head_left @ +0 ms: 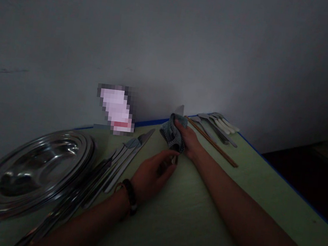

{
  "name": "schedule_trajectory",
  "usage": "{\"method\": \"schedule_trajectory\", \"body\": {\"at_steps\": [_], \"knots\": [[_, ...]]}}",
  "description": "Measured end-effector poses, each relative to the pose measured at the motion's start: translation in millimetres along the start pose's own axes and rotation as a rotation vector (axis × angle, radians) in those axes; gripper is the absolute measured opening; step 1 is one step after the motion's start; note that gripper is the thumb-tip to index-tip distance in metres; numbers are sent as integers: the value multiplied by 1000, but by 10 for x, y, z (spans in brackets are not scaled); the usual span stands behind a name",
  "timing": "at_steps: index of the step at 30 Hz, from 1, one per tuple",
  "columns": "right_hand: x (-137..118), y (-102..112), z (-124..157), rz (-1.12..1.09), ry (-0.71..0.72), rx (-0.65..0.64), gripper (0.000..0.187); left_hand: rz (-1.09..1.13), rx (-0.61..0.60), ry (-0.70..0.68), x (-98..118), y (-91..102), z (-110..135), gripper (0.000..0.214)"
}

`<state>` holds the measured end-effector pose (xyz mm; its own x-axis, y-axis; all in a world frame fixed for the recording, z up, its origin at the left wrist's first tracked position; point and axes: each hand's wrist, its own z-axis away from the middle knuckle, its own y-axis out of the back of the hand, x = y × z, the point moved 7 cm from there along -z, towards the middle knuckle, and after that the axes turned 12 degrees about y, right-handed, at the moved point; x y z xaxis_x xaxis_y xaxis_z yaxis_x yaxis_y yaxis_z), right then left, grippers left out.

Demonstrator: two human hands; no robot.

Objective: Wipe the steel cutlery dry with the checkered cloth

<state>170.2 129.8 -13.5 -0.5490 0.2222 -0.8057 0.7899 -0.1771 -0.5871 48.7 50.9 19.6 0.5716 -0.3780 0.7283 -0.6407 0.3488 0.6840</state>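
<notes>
My right hand (190,141) is closed around a crumpled blue-grey cloth (172,134) near the far edge of the pale green table (188,220). My left hand (154,174), with a dark band on its wrist, sits just below the cloth, its fingers curled and pinching a small thin metal piece (174,159) that reaches into the cloth. I cannot make out what that piece is. A row of table knives (124,158) lies just left of my left hand.
A stack of shiny metal plates (32,171) stands at the left. Wooden chopsticks (212,142) and several spoons (218,125) lie at the back right. A blurred pink object (116,109) leans on the grey wall. The table's blue edge (287,182) drops off to the right.
</notes>
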Motion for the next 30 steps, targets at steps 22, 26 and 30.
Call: {"method": "schedule_trajectory", "body": {"at_steps": [22,26,30], "knots": [[-53,-20,-31,302,212,-93,39,131,-18,82,-138,-27,-54,48],[-14,-13,-27,294,170,-115,33,201,-27,75,-138,-30,-47,43],[-38,-28,-16,378,215,-161,33,238,18,105,-149,15,-51,39]]}}
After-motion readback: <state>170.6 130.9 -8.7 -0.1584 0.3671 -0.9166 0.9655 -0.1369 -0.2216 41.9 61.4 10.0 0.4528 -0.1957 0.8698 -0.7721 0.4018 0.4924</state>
